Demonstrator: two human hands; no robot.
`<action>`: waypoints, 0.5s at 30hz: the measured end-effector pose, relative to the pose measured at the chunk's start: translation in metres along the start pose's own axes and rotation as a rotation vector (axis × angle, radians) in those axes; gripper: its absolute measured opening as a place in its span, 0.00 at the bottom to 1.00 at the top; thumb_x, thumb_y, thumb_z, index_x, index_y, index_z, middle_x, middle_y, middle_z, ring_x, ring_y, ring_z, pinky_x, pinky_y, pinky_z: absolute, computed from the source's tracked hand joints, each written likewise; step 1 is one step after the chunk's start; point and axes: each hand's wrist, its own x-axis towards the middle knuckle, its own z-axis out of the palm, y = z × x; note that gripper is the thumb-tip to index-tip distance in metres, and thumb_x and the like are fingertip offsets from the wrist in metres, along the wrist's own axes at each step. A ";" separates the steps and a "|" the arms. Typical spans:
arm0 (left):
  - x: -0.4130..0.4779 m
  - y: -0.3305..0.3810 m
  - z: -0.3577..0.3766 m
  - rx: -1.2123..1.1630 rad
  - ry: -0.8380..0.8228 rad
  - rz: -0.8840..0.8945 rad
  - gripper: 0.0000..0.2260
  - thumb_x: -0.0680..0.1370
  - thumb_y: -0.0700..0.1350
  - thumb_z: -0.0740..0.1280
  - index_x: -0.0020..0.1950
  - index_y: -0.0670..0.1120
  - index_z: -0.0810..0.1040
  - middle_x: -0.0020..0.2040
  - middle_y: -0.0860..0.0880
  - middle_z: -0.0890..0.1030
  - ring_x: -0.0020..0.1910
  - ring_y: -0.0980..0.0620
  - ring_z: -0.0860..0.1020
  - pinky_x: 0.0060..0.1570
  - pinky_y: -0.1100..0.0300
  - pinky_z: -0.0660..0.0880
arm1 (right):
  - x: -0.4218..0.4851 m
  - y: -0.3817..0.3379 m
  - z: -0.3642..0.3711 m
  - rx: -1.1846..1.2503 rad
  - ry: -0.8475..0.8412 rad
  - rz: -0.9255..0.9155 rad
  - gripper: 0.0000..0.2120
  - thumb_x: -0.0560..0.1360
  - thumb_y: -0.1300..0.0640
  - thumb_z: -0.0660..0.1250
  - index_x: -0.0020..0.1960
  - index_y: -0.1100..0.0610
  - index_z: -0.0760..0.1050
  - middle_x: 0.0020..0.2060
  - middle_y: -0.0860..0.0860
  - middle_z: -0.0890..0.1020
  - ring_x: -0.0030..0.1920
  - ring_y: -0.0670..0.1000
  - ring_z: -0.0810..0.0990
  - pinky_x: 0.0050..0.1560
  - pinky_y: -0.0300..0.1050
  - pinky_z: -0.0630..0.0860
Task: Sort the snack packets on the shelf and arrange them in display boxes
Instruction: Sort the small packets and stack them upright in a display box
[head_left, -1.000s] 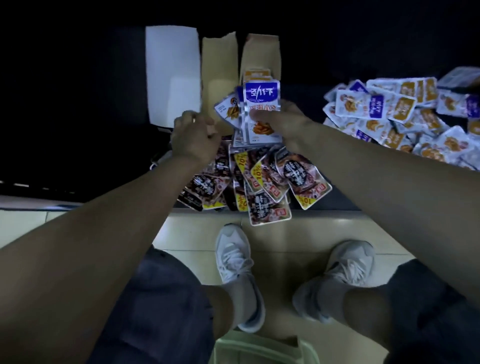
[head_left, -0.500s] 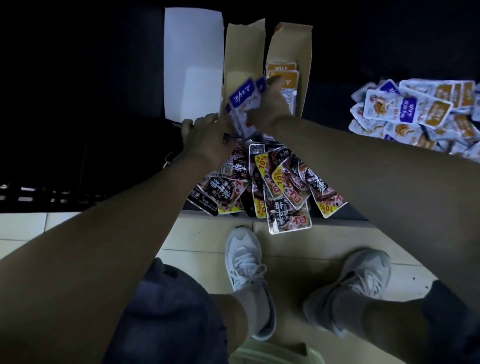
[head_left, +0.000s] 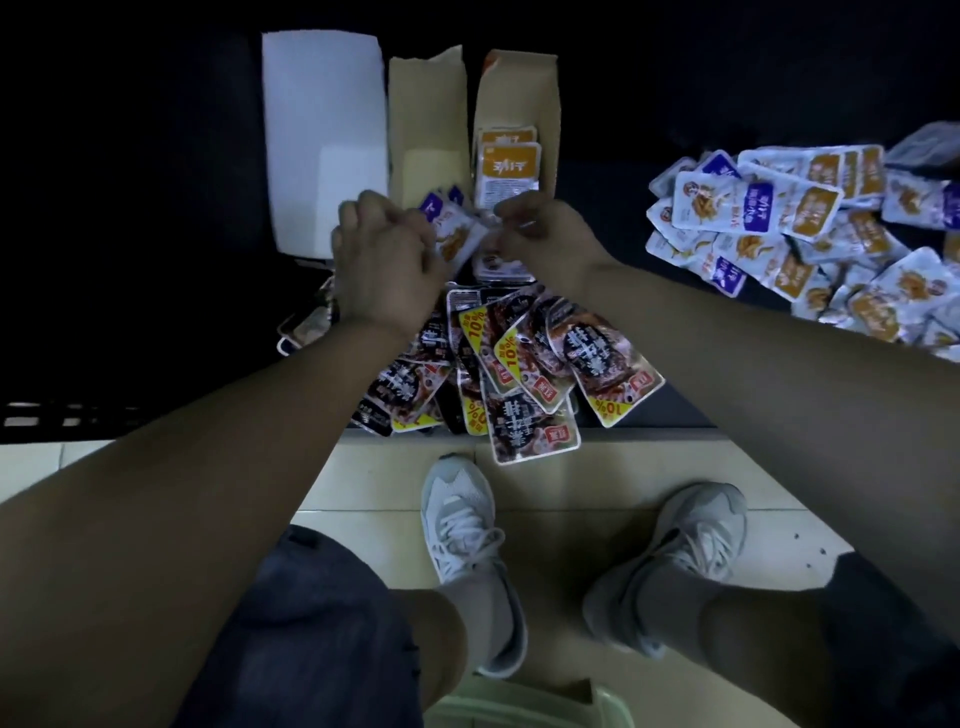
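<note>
A dark shelf is seen above a pale tiled floor. The left hand is closed round a small bundle of white-and-purple packets, held just in front of the middle brown box. The right hand is set against the bundle's right edge with fingers curled; whether anything is pinched there cannot be told. A second ago the bundle was held upright by the right hand; it has since been passed to the left, so squaring-up before boxing is judged to be under way. Orange packets are already stood in the right brown box, and a white box is placed at the left. Dark packets are fanned at the shelf's front edge, and a loose heap of white packets is left unsorted, well apart at the right.
</note>
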 end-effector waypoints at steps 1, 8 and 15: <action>0.002 0.009 0.000 0.015 0.042 -0.010 0.09 0.77 0.48 0.64 0.54 0.47 0.80 0.59 0.42 0.70 0.62 0.40 0.66 0.59 0.52 0.62 | -0.004 0.007 -0.011 0.013 0.006 0.005 0.14 0.78 0.59 0.67 0.62 0.60 0.74 0.52 0.55 0.79 0.52 0.51 0.79 0.56 0.42 0.76; 0.012 0.089 0.028 -0.103 -0.035 0.254 0.10 0.75 0.41 0.63 0.55 0.44 0.79 0.56 0.40 0.73 0.59 0.39 0.69 0.59 0.51 0.64 | -0.042 0.082 -0.098 -0.066 0.076 0.117 0.08 0.79 0.64 0.61 0.56 0.58 0.76 0.46 0.54 0.80 0.45 0.50 0.80 0.43 0.34 0.76; 0.017 0.172 0.088 -0.125 -0.384 0.428 0.15 0.77 0.44 0.64 0.64 0.46 0.75 0.66 0.45 0.71 0.67 0.43 0.65 0.63 0.52 0.63 | -0.081 0.181 -0.167 -0.360 0.176 0.241 0.15 0.74 0.65 0.66 0.61 0.58 0.76 0.58 0.59 0.77 0.59 0.58 0.76 0.60 0.48 0.73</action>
